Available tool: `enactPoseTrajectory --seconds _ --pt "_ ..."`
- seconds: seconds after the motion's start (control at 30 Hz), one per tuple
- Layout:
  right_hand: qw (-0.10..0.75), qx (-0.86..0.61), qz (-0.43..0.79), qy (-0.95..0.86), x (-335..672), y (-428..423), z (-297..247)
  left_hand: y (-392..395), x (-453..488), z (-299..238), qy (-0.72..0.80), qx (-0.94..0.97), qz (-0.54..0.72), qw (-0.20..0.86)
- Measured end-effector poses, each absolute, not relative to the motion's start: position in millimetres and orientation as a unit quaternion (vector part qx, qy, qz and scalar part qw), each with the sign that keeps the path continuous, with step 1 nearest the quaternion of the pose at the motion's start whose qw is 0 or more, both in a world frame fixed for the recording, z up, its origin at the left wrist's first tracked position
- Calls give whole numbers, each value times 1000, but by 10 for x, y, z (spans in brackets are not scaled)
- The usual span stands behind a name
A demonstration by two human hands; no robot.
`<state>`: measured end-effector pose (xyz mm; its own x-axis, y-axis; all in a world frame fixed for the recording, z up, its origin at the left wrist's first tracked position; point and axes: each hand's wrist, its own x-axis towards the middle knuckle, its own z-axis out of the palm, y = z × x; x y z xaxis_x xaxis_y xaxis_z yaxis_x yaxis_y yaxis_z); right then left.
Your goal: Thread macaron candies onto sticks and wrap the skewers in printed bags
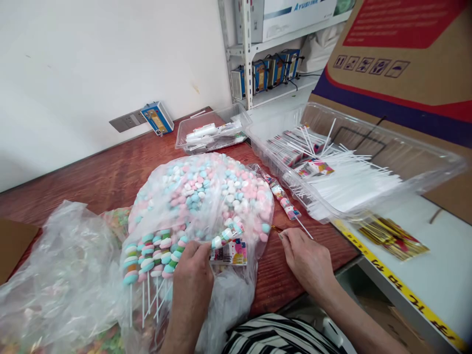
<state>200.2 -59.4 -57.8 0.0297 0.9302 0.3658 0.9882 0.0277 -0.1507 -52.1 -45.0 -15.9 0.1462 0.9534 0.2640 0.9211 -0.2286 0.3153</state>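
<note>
Nearest, striped clothing (276, 339) fills the bottom edge, a forearm rising on either side. The left hand (192, 273) is a loose fist, back of the hand up, thumb and index closed around the lower end of a wrapped marshmallow stick (225, 236) that tilts up to the right. The right hand (309, 255) comes in from the lower right, wrist low, its thumb and fingertips pinched on a thin gold tie (276, 228) — just right of the stick's upper end, apart from it.

Below the stick lies a packet of printed wrappers (236, 253); left of the fist, finished marshmallow skewers (151, 258) rest on the bag. Between the hands a strip of the red-brown table (275, 280) shows, ending at a slanting near edge under the right wrist. Beyond that corner runs a white surface edged with yellow tape (398, 280).

Farther on, the bulging marshmallow bag (206, 191) bounds the left hand's reach forward. A wrapped skewer (282, 199) lies between the bag and a clear tray (424, 162) of white sticks — its rim stands ahead of the right hand.
</note>
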Motion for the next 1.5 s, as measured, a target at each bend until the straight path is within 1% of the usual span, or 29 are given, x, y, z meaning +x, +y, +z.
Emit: enactPoseTrajectory --seconds 0.07,0.2,0.27,0.37,0.53,0.77,0.83,0.97,1.1,1.27,1.33,1.4,1.5 --pt "189 -695 -75 -689 2032 -649 -599 -430 -540 -132 611 758 226 33" --pt "225 -696 -56 -680 2040 -671 -578 -394 -510 -76 591 764 257 32" --pt "209 -697 -51 -684 2050 -642 -601 -389 -510 -56 590 760 271 23" --pt "162 -701 -36 -693 2072 -592 -667 -397 -543 -38 597 751 282 9" --pt "172 -724 29 -668 2121 -537 -662 -406 -609 -44 603 743 289 10" --pt "149 -724 119 -663 2164 -477 -563 -391 -624 -68 595 747 295 5" --pt "124 -732 112 -661 2136 -477 -569 -396 -623 -68 596 746 296 6" --pt "67 -756 60 -648 2083 -481 -621 -395 -618 -68 594 747 298 7" --pt "61 -746 23 -663 2077 -476 -706 -381 -603 -82 593 748 299 7" --pt "77 -740 12 -669 2109 -481 -791 -369 -589 -105 580 757 301 19" --pt "102 -742 7 -663 2132 -494 -800 -368 -584 -108 575 759 305 20" --pt "164 -738 4 -655 2145 -515 -772 -373 -565 -110 575 757 309 23" --pt "312 -699 40 -643 2075 -557 -616 -394 -493 -116 573 752 324 41"
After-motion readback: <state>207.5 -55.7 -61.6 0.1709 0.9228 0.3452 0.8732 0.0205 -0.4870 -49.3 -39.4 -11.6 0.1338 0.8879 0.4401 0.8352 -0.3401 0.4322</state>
